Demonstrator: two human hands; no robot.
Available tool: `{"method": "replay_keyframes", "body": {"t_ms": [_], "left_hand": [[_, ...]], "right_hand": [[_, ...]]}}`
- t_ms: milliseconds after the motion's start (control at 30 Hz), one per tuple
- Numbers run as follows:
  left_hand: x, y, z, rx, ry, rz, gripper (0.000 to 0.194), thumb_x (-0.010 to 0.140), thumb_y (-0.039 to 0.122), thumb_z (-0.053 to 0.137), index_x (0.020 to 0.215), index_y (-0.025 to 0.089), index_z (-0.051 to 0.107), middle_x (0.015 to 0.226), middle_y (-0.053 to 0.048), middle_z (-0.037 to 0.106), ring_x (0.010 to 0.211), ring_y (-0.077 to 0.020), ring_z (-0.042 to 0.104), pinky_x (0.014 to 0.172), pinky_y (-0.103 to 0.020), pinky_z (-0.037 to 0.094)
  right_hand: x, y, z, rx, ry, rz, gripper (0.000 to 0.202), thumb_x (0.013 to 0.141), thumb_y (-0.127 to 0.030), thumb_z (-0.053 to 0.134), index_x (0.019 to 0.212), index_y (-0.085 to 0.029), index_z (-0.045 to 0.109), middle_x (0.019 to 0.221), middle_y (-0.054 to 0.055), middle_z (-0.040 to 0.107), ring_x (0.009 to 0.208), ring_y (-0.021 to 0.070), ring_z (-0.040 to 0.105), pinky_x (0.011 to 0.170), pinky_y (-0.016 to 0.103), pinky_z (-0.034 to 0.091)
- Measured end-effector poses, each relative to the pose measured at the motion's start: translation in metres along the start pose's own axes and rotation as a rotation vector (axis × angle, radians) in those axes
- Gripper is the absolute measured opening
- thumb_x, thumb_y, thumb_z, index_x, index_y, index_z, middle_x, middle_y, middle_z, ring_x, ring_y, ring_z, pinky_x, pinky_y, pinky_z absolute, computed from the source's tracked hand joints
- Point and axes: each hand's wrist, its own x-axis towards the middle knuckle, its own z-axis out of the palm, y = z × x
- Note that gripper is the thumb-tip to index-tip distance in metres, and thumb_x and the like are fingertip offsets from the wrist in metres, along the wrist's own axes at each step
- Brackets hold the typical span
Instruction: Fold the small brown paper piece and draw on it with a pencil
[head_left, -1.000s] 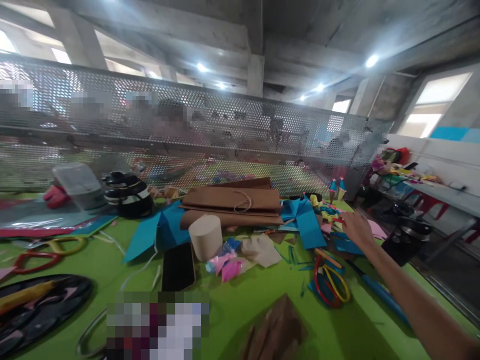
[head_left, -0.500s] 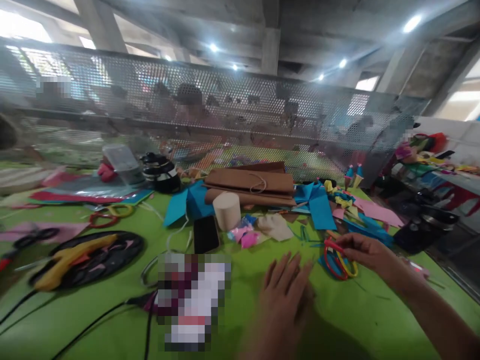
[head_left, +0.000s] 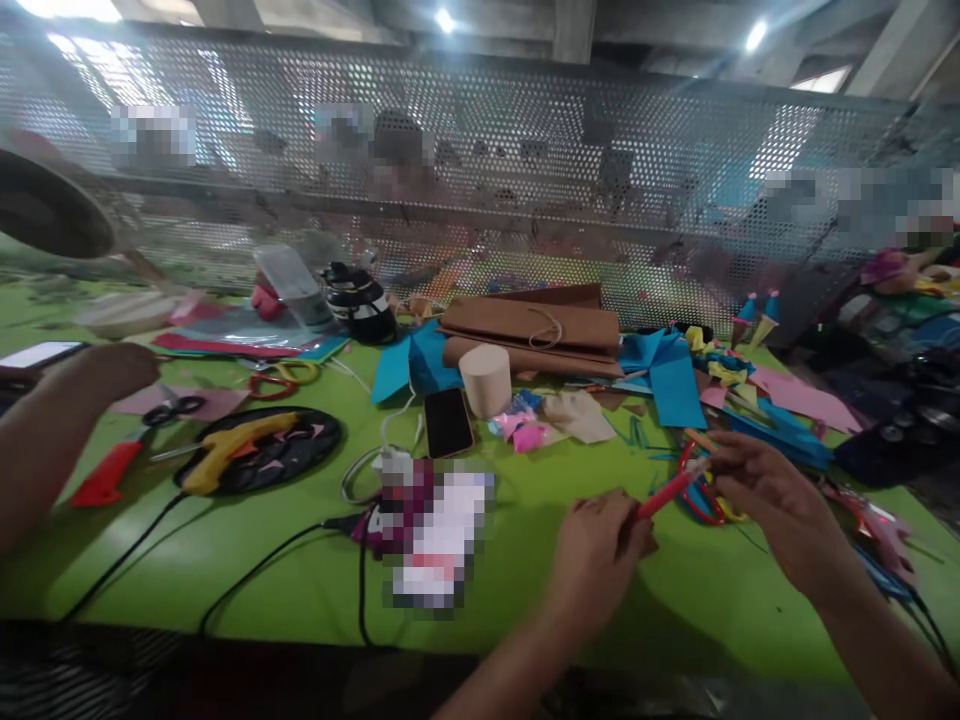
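Your left hand (head_left: 600, 545) curls closed around the near end of the red stick (head_left: 664, 496), which slants away and rightward between your hands, its pale tip (head_left: 697, 467) at your right hand's (head_left: 776, 505) half-bent fingers, though whether they pinch it I cannot tell.

Along the far edge of the green desk (head_left: 517, 540), folded brown paper sheets (head_left: 517, 326) are lying before a grey perforated metal screen (head_left: 495, 150). Just in front, a cream-coloured cylinder (head_left: 486, 382) is standing beside a black-screened rectangular phone (head_left: 448, 424). A yellow glue gun (head_left: 240, 445) is lying across a round black tray (head_left: 328, 430). Two small blue-tipped cones (head_left: 766, 327) are standing near the far right corner.
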Motion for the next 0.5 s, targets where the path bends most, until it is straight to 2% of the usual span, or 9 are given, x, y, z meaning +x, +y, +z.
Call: {"method": "replay_keyframes", "body": {"t_ms": [67, 133, 200, 267, 333, 400, 433, 500], "left_hand": [[-0.002, 0.001, 0.003, -0.139, 0.001, -0.091, 0.023, 0.105, 0.026, 0.055, 0.085, 0.019, 0.065, 0.079, 0.000, 0.072, 0.074, -0.0166, 0.065, 0.070, -0.027, 0.041], [-0.004, 0.003, 0.007, -0.231, 0.005, -0.137, 0.027, 0.106, 0.032, 0.052, 0.086, 0.019, 0.065, 0.080, -0.001, 0.071, 0.072, -0.0158, 0.062, 0.066, -0.026, 0.039], [-0.007, 0.005, 0.009, -0.272, -0.033, -0.095, 0.031, 0.108, 0.037, 0.049, 0.087, 0.020, 0.065, 0.082, -0.002, 0.071, 0.074, -0.0157, 0.062, 0.068, -0.025, 0.041], [-0.012, 0.006, 0.007, -0.284, -0.076, 0.033, 0.036, 0.109, 0.040, 0.045, 0.085, 0.020, 0.065, 0.082, -0.002, 0.070, 0.078, -0.0170, 0.063, 0.074, -0.027, 0.044], [-0.019, 0.004, 0.002, -0.261, -0.016, 0.142, 0.037, 0.109, 0.044, 0.044, 0.091, 0.020, 0.065, 0.090, -0.004, 0.071, 0.089, -0.0203, 0.064, 0.085, -0.032, 0.047], [-0.026, 0.000, -0.003, -0.181, 0.113, 0.161, 0.030, 0.108, 0.045, 0.048, 0.109, 0.020, 0.064, 0.112, -0.010, 0.072, 0.107, -0.0245, 0.063, 0.097, -0.038, 0.046], [-0.029, -0.004, -0.005, -0.124, 0.139, 0.161, 0.029, 0.106, 0.042, 0.052, 0.121, 0.019, 0.062, 0.125, -0.012, 0.070, 0.115, -0.0261, 0.062, 0.101, -0.040, 0.045], [-0.035, -0.010, -0.006, 0.003, 0.058, 0.195, 0.041, 0.103, 0.035, 0.059, 0.141, 0.021, 0.053, 0.139, -0.012, 0.066, 0.122, -0.0271, 0.060, 0.103, -0.042, 0.045]], "right_hand": [[-0.006, 0.008, 0.011, -0.251, 0.043, -0.184, 0.039, 0.096, -0.042, 0.070, 0.134, -0.040, 0.070, 0.121, 0.009, 0.076, 0.103, 0.0303, 0.071, 0.090, 0.048, 0.059], [-0.010, 0.015, 0.025, -0.465, -0.049, -0.325, 0.030, 0.099, -0.035, 0.063, 0.124, -0.042, 0.077, 0.116, 0.008, 0.078, 0.103, 0.0317, 0.072, 0.093, 0.052, 0.058], [-0.013, 0.020, 0.038, -0.567, -0.116, -0.408, 0.029, 0.099, -0.033, 0.060, 0.118, -0.040, 0.080, 0.111, 0.009, 0.079, 0.104, 0.0328, 0.073, 0.092, 0.054, 0.058], [-0.017, 0.022, 0.045, -0.561, -0.131, -0.442, 0.027, 0.097, -0.033, 0.062, 0.115, -0.037, 0.081, 0.108, 0.010, 0.079, 0.101, 0.0327, 0.074, 0.088, 0.052, 0.059], [-0.023, 0.022, 0.046, -0.463, -0.145, -0.400, 0.020, 0.096, -0.035, 0.065, 0.110, -0.037, 0.079, 0.104, 0.009, 0.079, 0.096, 0.0314, 0.074, 0.082, 0.048, 0.059], [-0.033, 0.020, 0.043, -0.321, -0.188, -0.277, 0.014, 0.097, -0.037, 0.066, 0.106, -0.037, 0.077, 0.099, 0.007, 0.078, 0.093, 0.0303, 0.073, 0.079, 0.045, 0.059], [-0.039, 0.019, 0.042, -0.247, -0.217, -0.204, 0.013, 0.098, -0.040, 0.065, 0.104, -0.037, 0.077, 0.098, 0.007, 0.078, 0.091, 0.0302, 0.073, 0.078, 0.044, 0.059], [-0.051, 0.019, 0.040, -0.118, -0.281, -0.063, 0.021, 0.098, -0.050, 0.063, 0.100, -0.036, 0.078, 0.094, 0.007, 0.077, 0.086, 0.0303, 0.072, 0.076, 0.044, 0.058]]}}
